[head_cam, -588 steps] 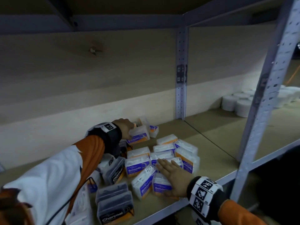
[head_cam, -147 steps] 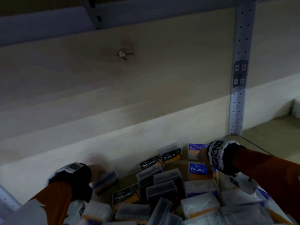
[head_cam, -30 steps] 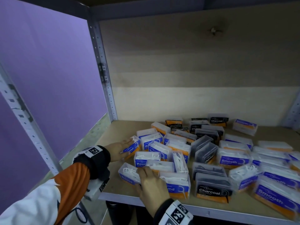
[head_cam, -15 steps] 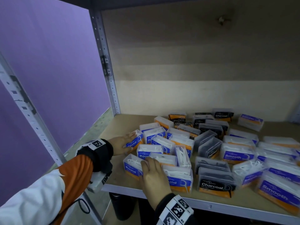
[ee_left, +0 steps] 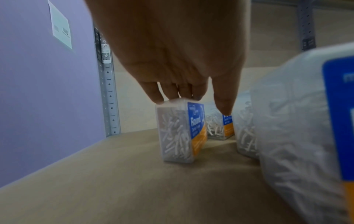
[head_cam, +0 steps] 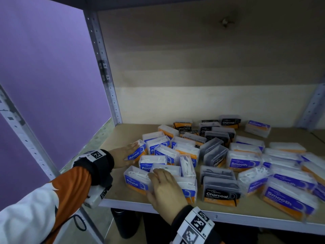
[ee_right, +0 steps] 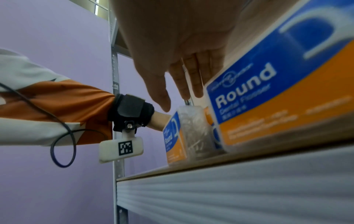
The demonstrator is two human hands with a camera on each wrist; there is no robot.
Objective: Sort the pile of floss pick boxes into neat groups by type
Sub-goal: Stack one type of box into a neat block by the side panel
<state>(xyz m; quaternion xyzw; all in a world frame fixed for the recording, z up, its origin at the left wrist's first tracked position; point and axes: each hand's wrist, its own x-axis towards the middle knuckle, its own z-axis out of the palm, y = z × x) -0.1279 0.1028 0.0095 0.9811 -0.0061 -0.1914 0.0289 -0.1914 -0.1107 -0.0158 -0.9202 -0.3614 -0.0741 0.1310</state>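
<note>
Wooden shelf [head_cam: 123,136] — scattered Round, Smooth, Charcoal floss boxes [head_cam: 219,166].

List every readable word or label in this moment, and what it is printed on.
"Round": clear box at the shelf's front left, and others beside it.
"Round": big box label in the right wrist view; the smaller print under it is blurred.
"Charcoal": dark box at the front.
"Smooth": box right of centre.
Brand logos: too small.

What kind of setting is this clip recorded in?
Probably a stockroom or storage area: a perforated metal upright carries a bare wooden shelf loaded with many retail floss pick boxes, against a purple wall.
</note>
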